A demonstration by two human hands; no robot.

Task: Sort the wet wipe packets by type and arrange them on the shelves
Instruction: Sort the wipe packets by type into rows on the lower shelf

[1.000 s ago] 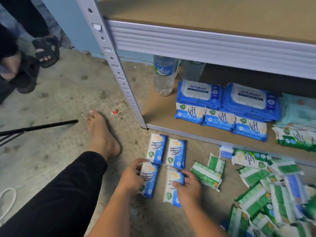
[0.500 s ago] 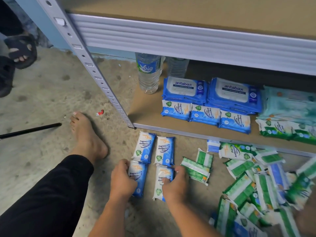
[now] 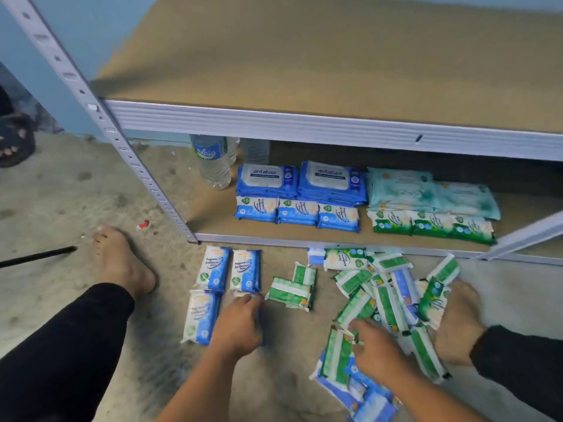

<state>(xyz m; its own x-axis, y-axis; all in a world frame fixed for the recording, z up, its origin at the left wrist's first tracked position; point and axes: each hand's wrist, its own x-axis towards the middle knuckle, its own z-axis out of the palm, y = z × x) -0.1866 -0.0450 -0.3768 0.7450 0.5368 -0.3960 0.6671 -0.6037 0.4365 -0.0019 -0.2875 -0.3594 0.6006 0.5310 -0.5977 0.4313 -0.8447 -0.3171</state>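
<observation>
Gray floor, bottom middle: left hand presses a blue packet. Bottom right, right hand pinches a green packet.

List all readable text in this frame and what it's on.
"antabax": two large blue packs on the lower shelf.
"Fragrance", "Antibacterial Wipes": small blue packets on the floor.
"Vai", last letter unclear: water bottle label.
Green packets, small print: too blurred to read.
</observation>
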